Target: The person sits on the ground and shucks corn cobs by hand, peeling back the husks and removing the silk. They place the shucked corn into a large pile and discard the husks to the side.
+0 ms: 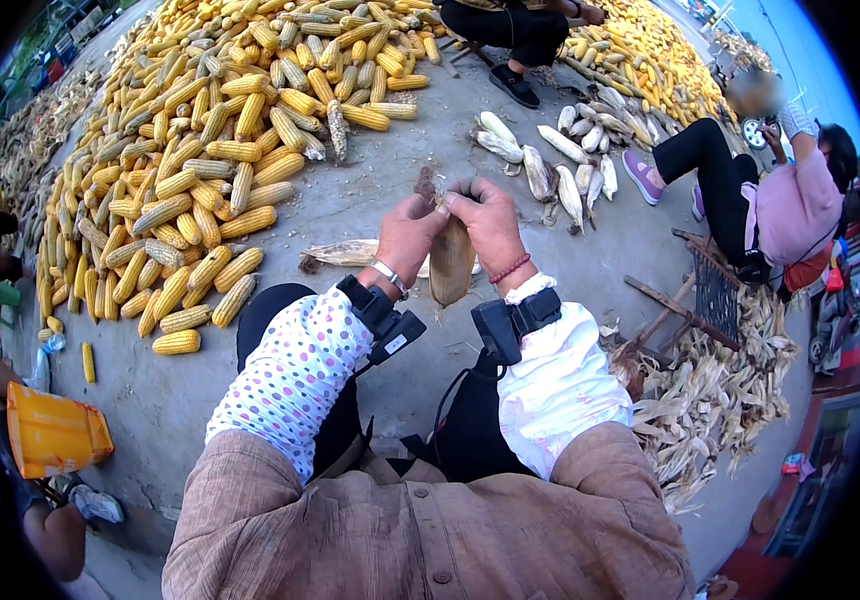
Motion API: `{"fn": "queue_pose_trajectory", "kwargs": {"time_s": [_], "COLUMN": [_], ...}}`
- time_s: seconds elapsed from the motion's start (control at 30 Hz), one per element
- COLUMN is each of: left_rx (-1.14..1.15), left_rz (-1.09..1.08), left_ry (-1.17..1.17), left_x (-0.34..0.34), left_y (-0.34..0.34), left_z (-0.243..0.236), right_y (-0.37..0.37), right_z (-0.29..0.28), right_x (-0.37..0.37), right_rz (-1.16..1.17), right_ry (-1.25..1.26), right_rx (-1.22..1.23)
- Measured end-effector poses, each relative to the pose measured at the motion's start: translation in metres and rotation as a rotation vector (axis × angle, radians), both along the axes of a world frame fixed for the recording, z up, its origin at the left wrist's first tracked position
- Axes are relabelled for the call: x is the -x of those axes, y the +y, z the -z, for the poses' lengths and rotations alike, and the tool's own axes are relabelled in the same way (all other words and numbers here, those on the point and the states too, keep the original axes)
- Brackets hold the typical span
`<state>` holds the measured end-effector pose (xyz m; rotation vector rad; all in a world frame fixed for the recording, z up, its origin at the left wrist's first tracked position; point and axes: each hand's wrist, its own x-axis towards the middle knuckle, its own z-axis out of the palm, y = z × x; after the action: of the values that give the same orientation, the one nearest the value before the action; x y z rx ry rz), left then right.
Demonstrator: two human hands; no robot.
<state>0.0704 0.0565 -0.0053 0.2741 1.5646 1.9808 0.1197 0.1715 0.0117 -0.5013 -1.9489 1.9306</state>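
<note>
An ear of corn in its dry brown husk [451, 268] hangs between my two hands, with a dark tuft of silk showing at its upper end. My left hand [406, 238] pinches the husk near the top from the left side. From the right, my right hand [487, 222] is closed on the same end, its thumb close to the left thumb. Whether kernels are bared under my fingers is hidden. Behind my left wrist, another corn ear in a pale husk [342, 254] lies on the concrete.
A big heap of husked yellow corn [190, 180] spreads left. Several ears in husks [580, 165] lie ahead to the right. Loose husks [715, 395] pile beside a low folding stool [685, 305]. A person in pink [795, 205] sits right; an orange bucket [55, 430] is at left.
</note>
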Motion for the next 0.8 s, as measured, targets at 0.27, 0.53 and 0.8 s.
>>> {"fn": "queue_pose_trajectory", "kwargs": {"time_s": [0.27, 0.53, 0.8], "left_rx": [-0.077, -0.051, -0.104], "left_rz": [0.04, 0.04, -0.065], "left_ry": [0.079, -0.176, -0.372], "left_x": [0.004, 0.008, 0.02], "left_y": [0.002, -0.004, 0.002], "left_z": [0.005, 0.004, 0.005], "right_y": [-0.003, -0.02, 0.003], "right_z": [-0.012, -0.007, -0.005], "right_x": [-0.006, 0.003, 0.007], "right_rz": [0.005, 0.049, 0.197], "right_ry": [0.075, 0.081, 0.041], "right_rx": [0.291, 0.389, -0.252]}}
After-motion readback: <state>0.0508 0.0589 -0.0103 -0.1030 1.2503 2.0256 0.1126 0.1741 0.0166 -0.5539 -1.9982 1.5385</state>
